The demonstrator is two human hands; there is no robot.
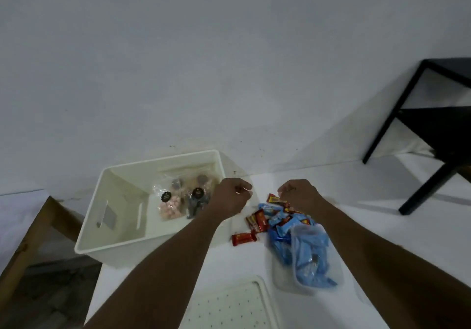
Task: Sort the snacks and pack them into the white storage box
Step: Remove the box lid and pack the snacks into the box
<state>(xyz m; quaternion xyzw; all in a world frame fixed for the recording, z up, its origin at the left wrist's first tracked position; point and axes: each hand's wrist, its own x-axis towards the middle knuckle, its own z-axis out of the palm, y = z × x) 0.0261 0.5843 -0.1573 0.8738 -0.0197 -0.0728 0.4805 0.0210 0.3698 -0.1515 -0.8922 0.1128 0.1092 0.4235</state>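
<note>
**Clerk:** Entry one, left hand?

**Checker:** Left hand (pixel 230 197): fingers curled tight, knuckles up. A pale speck showed at the fingertips, but whether it was pinched could not be told. The white storage box (pixel 107 229) stood just left of the hand, and the forearm crossed its near corner. Clear sweet bags (pixel 169 205) lay inside, close by the knuckles.

**Clerk:** Entry two, right hand?

**Checker:** Right hand (pixel 298 192): likewise curled, and whether it held anything could not be told. Red wrapped bars (pixel 244 238) lay between and below both hands. Blue packets (pixel 308 249) lay beneath its wrist, spilling from a clear tub (pixel 283 275). A perforated white lid (pixel 229 308) lay between the forearms.
</note>
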